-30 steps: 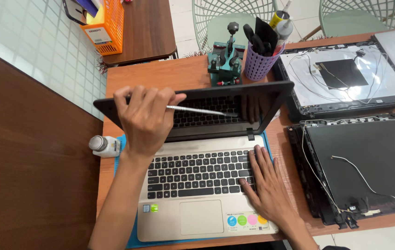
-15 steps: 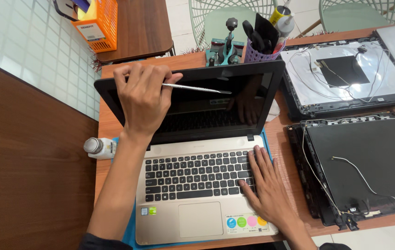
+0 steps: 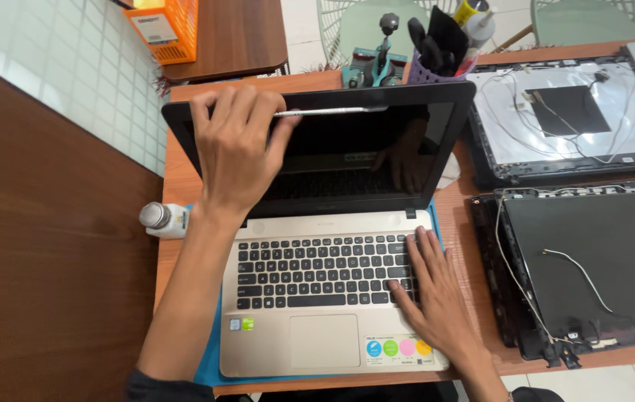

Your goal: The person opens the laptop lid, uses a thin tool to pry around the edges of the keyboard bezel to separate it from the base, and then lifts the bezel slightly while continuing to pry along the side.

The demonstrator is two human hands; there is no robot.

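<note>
We work at an open laptop [image 3: 332,298] on the surface [image 3: 474,246].
Our left hand [image 3: 237,152] clamps a thin metal tool [image 3: 329,112] against the screen's top edge; our right hand [image 3: 436,298] lies flat, fingers apart, on the keyboard.

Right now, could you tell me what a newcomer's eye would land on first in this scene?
The open gold laptop mid-desk: the left hand grips the top edge of its dark screen along with a thin silver tool, while the right hand lies flat on the keyboard's right side. To the right lie two dismantled screen lids with loose wires.
</note>
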